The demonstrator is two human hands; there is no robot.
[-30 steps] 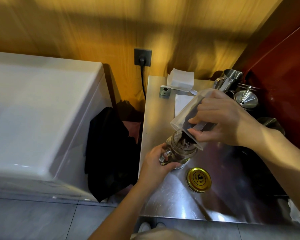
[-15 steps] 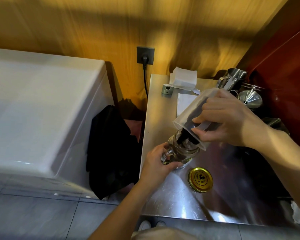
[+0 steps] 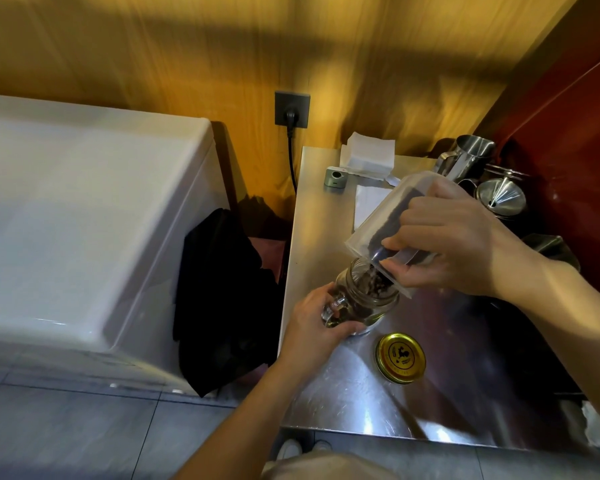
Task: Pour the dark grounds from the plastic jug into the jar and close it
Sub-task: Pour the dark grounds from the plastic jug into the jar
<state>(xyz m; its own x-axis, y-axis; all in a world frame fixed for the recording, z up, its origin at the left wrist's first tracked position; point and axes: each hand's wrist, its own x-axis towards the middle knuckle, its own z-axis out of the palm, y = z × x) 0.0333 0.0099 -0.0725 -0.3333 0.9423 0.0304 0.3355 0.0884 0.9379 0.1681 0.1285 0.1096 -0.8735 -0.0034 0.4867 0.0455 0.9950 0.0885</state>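
A clear plastic jug is tipped steeply down to the left, its rim right over the mouth of a glass jar. My right hand grips the jug from the right side. Dark grounds lie along the jug's lower wall and fall into the jar, where a dark heap shows at the mouth. My left hand holds the jar by its lower left side on the steel table. The gold lid lies flat on the table, to the right and nearer than the jar.
Steel pitcher and metal funnel stand at the table's back right by a red wall. White papers and a small grey device sit at the back. A white appliance and black cloth are left of the table.
The jug has tilted steeper and more grounds have slid down into the jar, whose mouth now looks fuller. Both hands keep their grips; the view has shifted slightly.
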